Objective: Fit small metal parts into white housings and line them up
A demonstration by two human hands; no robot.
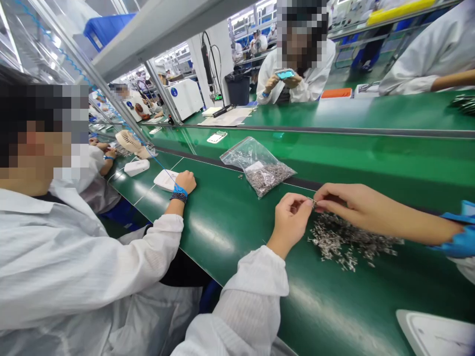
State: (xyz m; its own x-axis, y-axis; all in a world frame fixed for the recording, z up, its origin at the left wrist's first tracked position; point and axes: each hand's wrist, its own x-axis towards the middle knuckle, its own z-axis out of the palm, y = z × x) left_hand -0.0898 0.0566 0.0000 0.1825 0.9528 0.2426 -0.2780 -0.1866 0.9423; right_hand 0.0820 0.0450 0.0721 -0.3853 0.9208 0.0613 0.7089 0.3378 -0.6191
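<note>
My left hand [291, 215] and my right hand [345, 200] meet above the green bench, fingertips pinched together on one small metal part [313, 201]. Just below and to the right lies a loose pile of the same small silvery parts [349, 242]. A clear plastic bag [260, 165] with more such parts lies further back on the bench, apart from both hands. My left sleeve is white; a blue cuff shows at my right forearm.
A co-worker in white sits close on my left, a hand [185, 182] on a white device [166, 179]. A white tray corner [434, 331] sits at the near right. More people work across the green conveyor [371, 153].
</note>
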